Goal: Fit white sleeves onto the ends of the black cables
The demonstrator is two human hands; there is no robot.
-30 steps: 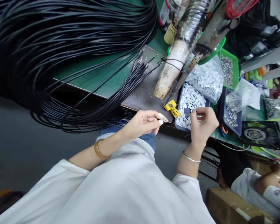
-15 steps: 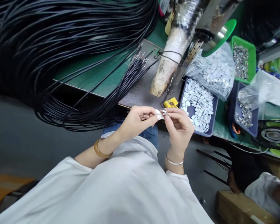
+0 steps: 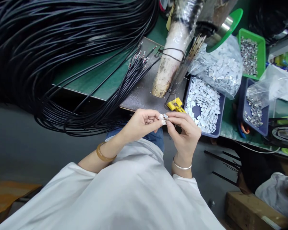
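My left hand (image 3: 144, 123), white wraps on its thumb and finger tips, is closed in a pinch. It meets my right hand (image 3: 184, 129) in front of my lap, whose thumb and fingers are pinched too. Between the two sets of fingertips shows a small silvery-white piece (image 3: 165, 116); its exact kind is too small to tell. Just beyond the fingers a yellow tool (image 3: 175, 104) lies at the bench edge. Right of my right hand stands a dark blue tray (image 3: 217, 129) of flat white-grey pieces (image 3: 205, 103).
A large coil of black cables (image 3: 69, 48) covers the left, its stripped ends (image 3: 141, 59) on a dark plate (image 3: 138, 99). A plastic-wrapped post (image 3: 166, 60) rises behind. Rightward are a bag of pieces (image 3: 218, 67), a green bin (image 3: 261, 57), another blue tray (image 3: 264, 123) and a seated person's sleeve (image 3: 273, 187).
Both hands stay together, with the fingertips shifted slightly. The small piece shows at a different angle between them. The view has shifted a little.
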